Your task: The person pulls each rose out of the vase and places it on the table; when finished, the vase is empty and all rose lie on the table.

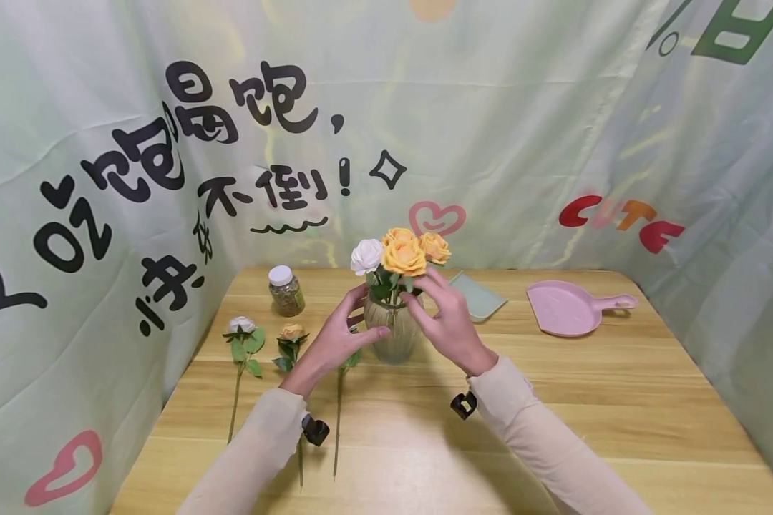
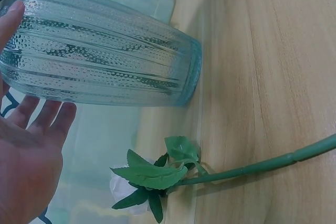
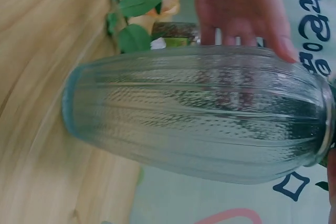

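A ribbed glass vase (image 1: 393, 332) stands upright on the table with a white rose (image 1: 366, 256) and several orange roses (image 1: 404, 256) in its mouth. My left hand (image 1: 344, 335) holds the vase from the left, thumb across the near side and fingers round behind. In the left wrist view those fingers (image 2: 62, 121) lie against the ribbed glass (image 2: 100, 51). At the rim, my right hand (image 1: 449, 318) pinches among the leaves and stems just below the orange roses. The exact grip of its fingertips is partly hidden by foliage.
Left of the vase lie a white rose (image 1: 241, 325), an orange rose (image 1: 292, 332) and a stem (image 1: 338, 415) whose bloom my left hand hides. Behind them stands a white-lidded jar (image 1: 286, 292). A pale green tray-like piece (image 1: 479, 297) and a pink dustpan (image 1: 563, 307) lie to the right.
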Motion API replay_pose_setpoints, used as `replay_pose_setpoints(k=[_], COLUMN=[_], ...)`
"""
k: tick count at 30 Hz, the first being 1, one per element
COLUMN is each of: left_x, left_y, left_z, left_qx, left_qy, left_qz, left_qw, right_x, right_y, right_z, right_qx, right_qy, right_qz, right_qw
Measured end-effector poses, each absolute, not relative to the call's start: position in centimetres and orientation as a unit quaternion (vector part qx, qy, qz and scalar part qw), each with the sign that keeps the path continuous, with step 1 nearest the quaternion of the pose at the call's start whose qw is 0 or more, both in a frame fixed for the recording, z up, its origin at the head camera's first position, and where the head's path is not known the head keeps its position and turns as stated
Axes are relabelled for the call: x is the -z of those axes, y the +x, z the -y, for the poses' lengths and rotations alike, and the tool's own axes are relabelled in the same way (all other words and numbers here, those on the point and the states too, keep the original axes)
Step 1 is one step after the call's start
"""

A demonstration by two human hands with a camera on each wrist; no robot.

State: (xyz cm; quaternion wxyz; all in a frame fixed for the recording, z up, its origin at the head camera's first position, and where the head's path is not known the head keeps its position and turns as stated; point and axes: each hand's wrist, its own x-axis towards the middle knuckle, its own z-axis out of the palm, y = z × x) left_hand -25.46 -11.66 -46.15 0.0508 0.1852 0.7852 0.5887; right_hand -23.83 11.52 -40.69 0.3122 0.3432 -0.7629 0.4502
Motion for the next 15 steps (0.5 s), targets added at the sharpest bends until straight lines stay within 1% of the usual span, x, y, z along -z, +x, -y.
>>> replay_pose_setpoints(k=[8, 10, 15], left_x=[46.3, 46.4, 46.4], left_y=[-25.4, -25.5, -25.5], left_z=[11.6, 11.6, 11.7], left_qx=[-0.592, -0.591, -0.592], left_qy=[0.175, 0.175, 0.174], left_qz=[-0.785, -0.785, -0.786], left_qw=[0.053, 0.053, 0.05], right_x=[39.0, 38.6, 36.9], right_y=[-23.7, -23.7, -24.1], right_z=[-12.3, -12.6, -13.6], right_qx=[-0.588, -0.61, -0.659], right_qy=[0.28, 0.271, 0.243], right_qz=[0.7, 0.68, 0.622], right_qw=[0.295, 0.303, 0.346])
